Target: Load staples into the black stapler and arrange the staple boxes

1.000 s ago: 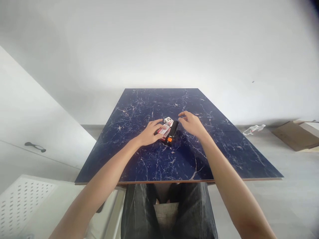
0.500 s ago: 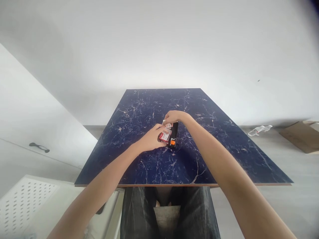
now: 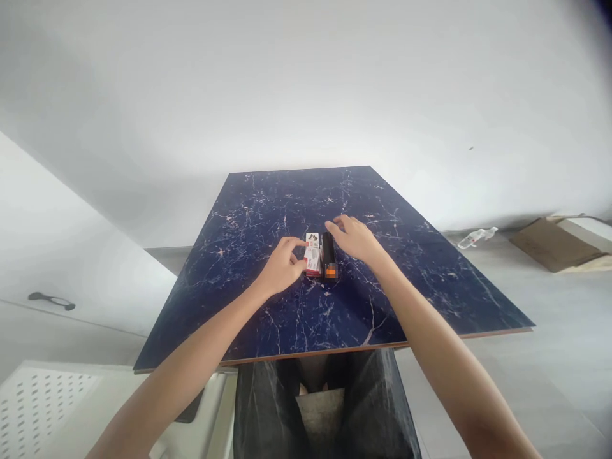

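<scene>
Head view, looking down over both bare forearms onto a dark blue marbled worktop (image 3: 268, 306). Near its middle lie two small things side by side, touching: a red and white box (image 3: 312, 255) and, just to its right, a black device (image 3: 328, 255) with an orange patch at the near end, stapler-like, though too small to say for sure. The left hand (image 3: 280, 268) is at the box's left edge, thumb and forefinger closing on it in a light pinch, the other fingers curled under. The right hand (image 3: 354, 237) rests over the far end of the black device, fingers loosely spread and draped, fingertips touching its top; no firm grip that I can see.

By its look, the box is thin card: light, easily crushed, so best held by its long edges, not squeezed at the flat faces. The black device looks rigid and denser, smooth-sided and perhaps a little slick on this glossy surface; gripping it across the middle of its body seems safest.

Off to the right, on the floor, lie a clear plastic bottle (image 3: 475, 238) and a cardboard box (image 3: 549, 244).
</scene>
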Available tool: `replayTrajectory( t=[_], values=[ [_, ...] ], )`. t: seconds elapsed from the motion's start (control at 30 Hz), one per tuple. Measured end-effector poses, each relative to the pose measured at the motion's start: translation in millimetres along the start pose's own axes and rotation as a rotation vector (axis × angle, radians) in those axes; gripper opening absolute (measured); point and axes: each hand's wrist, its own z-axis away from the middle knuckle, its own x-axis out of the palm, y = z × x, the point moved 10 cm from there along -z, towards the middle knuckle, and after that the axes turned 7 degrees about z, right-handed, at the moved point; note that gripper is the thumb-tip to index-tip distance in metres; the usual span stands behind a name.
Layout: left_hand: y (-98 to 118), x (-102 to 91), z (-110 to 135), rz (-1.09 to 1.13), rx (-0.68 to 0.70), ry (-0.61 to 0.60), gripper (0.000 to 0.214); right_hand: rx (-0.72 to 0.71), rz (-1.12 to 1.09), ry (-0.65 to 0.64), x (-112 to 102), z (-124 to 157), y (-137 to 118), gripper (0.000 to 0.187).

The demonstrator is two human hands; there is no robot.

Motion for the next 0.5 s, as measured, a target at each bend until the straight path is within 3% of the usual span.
replayTrajectory(
  t=[0.1, 0.17, 0.3, 0.4, 0.5],
  values=[
    [-0.5, 10.9, 3.2, 0.051, -0.022, -0.007, 0.032, 0.124, -0.348, -0.228, 38.2, 31.6, 27.9, 0.054],
    [6.5, 18.5, 7.8, 0.035, 0.006, -0.014, 0.035, 0.145, -0.550, -0.275, 53.0, 40.4, 33.7, 0.050],
    [13.5, 12.4, 8.1, -0.079, 0.052, -0.026, 0.059, 0.123, -0.690, -0.250, 58.5, 38.5, 39.5, 0.053],
    [9.7, 10.4, -2.0, -0.196, 0.137, -0.172, 0.090, 0.098, -0.737, -0.266, 58.5, 37.4, 41.1, 0.054],
    [-13.4, 20.4, -9.8, -0.282, 0.087, -0.341, 0.109, 0.076, -0.741, -0.260, 57.3, 39.0, 41.5, 0.049]
  ],
)
